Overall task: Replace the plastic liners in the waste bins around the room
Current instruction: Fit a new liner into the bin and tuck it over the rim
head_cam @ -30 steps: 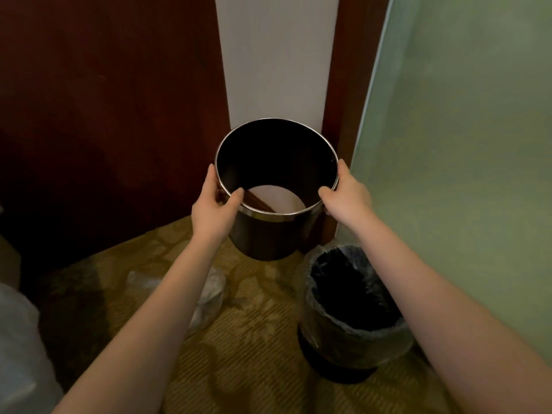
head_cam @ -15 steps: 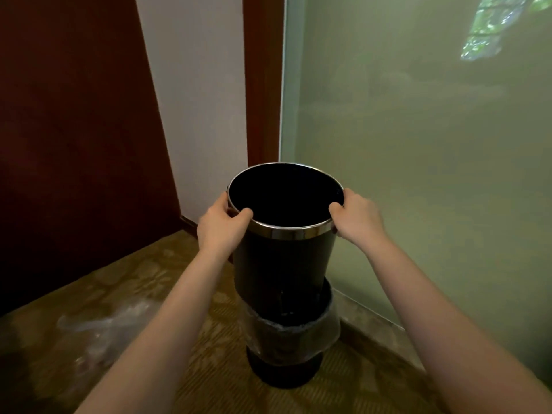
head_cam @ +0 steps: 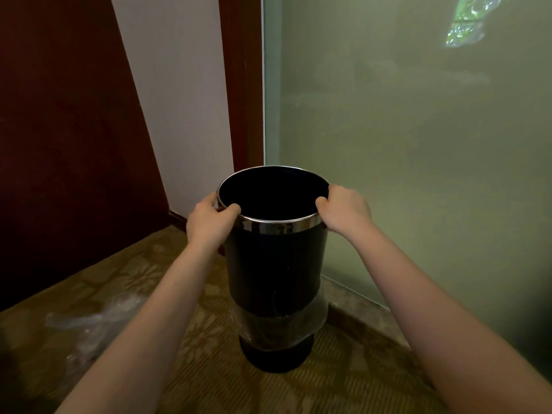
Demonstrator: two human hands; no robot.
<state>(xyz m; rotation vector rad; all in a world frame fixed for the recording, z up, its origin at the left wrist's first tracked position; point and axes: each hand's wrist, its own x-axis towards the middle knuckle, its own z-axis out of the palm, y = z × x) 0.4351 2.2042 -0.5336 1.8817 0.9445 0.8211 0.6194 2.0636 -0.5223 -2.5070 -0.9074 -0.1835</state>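
Gripping the chrome rim of a black outer bin sleeve (head_cam: 274, 258), the left hand (head_cam: 209, 224) and right hand (head_cam: 343, 209) hold it upright, its lower end sunk into the clear plastic liner (head_cam: 313, 316) of the inner bin (head_cam: 276, 358) on patterned carpet (head_cam: 209, 377).

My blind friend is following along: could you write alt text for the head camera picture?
A left hand and a right hand hold the shiny metal rim of a tall black cylindrical sleeve, its lower end at the mouth of a plastic-lined black bin on patterned brown carpet. Crumpled clear plastic lies to its left.
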